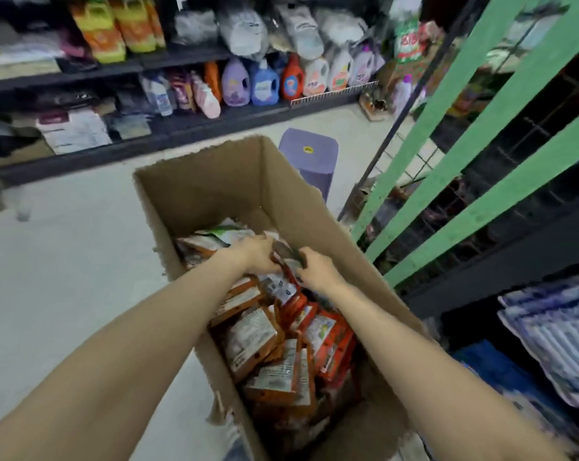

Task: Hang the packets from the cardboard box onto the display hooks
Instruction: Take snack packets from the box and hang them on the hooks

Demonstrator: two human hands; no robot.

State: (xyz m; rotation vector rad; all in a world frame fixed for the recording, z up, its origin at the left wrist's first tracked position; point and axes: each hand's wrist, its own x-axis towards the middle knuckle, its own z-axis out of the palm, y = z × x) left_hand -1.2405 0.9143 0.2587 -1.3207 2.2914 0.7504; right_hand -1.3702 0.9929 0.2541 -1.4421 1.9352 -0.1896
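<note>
Item: packets, orange, heaped in the cardboard box at frame centre. My left hand and right hand both pinch one dark packet atop the heap. Advice: I'd lift it clear by its top edge, hang-hole free, before swinging toward the wire rack, right of frame.

Your two forearms are bare from the bottom edge of the view up to the wrists, with no sleeve showing; your left hand and right hand wear no gloves.
</note>
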